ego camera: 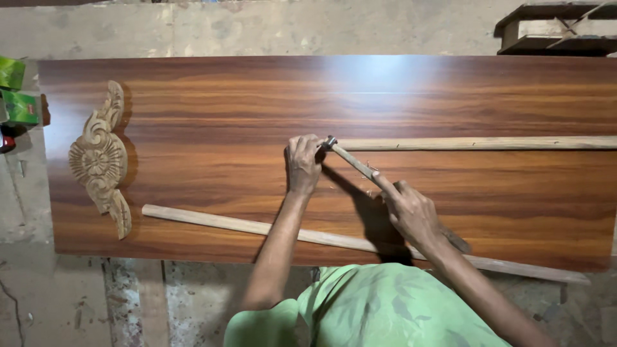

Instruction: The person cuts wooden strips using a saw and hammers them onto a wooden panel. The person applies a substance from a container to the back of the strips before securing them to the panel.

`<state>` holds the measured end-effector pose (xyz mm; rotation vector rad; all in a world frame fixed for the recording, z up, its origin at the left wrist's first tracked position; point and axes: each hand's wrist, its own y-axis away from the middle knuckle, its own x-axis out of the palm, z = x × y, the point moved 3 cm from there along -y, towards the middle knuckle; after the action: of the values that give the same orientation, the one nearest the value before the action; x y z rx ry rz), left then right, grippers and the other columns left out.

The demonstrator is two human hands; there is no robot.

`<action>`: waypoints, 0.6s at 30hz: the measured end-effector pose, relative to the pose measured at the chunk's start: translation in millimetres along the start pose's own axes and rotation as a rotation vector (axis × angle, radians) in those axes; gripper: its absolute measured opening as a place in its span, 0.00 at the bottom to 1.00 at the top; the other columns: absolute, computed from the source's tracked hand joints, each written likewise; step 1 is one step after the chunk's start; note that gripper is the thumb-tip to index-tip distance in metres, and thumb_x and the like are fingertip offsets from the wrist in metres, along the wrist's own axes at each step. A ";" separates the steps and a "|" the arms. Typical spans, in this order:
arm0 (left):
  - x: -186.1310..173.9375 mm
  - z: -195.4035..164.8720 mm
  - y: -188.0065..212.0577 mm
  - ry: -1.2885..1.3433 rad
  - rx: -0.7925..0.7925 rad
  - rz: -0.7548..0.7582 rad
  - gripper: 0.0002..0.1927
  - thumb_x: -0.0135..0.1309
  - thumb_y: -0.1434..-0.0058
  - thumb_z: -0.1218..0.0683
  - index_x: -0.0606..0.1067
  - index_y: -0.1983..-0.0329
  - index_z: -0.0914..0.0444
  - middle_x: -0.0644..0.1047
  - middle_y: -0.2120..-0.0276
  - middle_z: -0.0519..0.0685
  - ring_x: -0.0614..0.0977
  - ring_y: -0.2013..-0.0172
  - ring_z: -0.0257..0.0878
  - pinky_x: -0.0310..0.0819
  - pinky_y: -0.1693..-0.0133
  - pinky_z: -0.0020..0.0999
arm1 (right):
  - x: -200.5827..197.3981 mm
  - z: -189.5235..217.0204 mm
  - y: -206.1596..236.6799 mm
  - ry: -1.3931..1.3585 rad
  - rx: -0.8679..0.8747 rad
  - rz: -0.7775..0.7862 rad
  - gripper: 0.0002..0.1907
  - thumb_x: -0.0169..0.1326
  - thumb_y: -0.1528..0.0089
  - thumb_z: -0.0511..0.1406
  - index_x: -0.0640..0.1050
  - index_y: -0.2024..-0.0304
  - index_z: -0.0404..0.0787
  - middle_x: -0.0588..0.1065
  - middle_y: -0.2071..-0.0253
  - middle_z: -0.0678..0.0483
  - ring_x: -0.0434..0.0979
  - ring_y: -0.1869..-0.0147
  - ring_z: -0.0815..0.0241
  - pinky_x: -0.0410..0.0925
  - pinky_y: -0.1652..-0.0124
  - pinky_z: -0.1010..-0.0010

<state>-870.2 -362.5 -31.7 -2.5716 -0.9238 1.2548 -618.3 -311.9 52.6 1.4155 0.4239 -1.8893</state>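
Observation:
A glossy brown wood-grain panel (pixel 212 115) lies flat across the view. On it a thin pale wooden strip (pixel 475 143) runs to the right edge. My left hand (pixel 303 164) presses down at that strip's left end, fingers closed around something small I cannot make out. My right hand (pixel 411 212) grips a hammer (pixel 353 162) by its wooden handle, its metal head right against the strip's end beside my left fingers. A second long pale strip (pixel 218 221) lies diagonally along the panel's near side, passing under my arms.
A carved pale wooden ornament (pixel 99 157) with a flower and scrolls rests on the panel's left end. Green boxes (pixel 16 90) sit on the concrete floor at far left. A wooden pallet-like frame (pixel 556 29) is at the top right.

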 end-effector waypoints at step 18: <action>-6.9 2.9 5.8 0.060 -0.011 -0.007 0.15 0.54 0.36 0.65 0.74 0.46 0.62 0.78 0.53 0.52 0.76 0.48 0.52 0.70 0.47 0.46 | -20.2 1.3 17.0 -0.280 -0.257 -0.373 0.29 0.54 0.34 0.31 0.67 0.31 0.49 0.74 0.62 0.48 0.78 0.66 0.48 0.71 0.66 0.56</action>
<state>-872.9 -371.6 -31.1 -2.5965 -0.9305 1.1672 -604.4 -317.3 74.5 0.9319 0.8017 -2.1950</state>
